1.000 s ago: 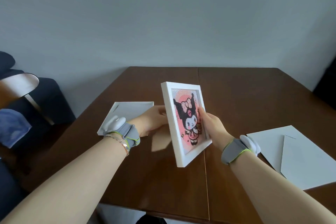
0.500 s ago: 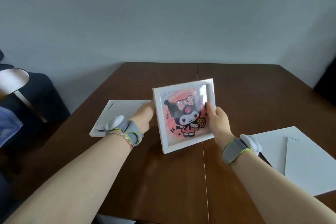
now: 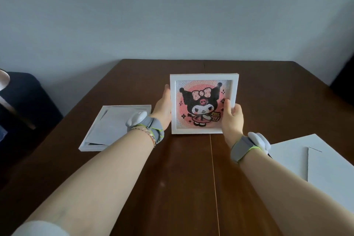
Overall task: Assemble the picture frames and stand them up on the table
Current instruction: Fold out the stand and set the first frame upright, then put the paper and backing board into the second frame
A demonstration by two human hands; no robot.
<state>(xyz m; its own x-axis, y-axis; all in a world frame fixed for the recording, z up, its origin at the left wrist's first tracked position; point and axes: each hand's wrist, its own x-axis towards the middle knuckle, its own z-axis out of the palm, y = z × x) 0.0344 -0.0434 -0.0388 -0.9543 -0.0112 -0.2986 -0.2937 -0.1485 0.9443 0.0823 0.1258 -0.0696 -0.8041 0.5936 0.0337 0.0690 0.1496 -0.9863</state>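
Note:
A white picture frame [image 3: 204,104] with a pink cartoon picture stands upright at the middle of the brown table [image 3: 191,168], its front toward me and its lower edge at the tabletop. My left hand [image 3: 163,105] grips its left edge from behind. My right hand [image 3: 232,119] holds its lower right corner, thumb on the glass. A second white frame [image 3: 115,126] lies face down on the table to the left, with a grey backing sheet in it.
White backing boards [image 3: 314,163] lie flat at the table's right edge. A dark chair [image 3: 23,105] stands off the table's left side. A grey wall rises behind the table's far edge.
The frame has turned from edge-on and tilted to upright and facing me, and has moved away from me toward the table's middle. Both hands kept hold of it.

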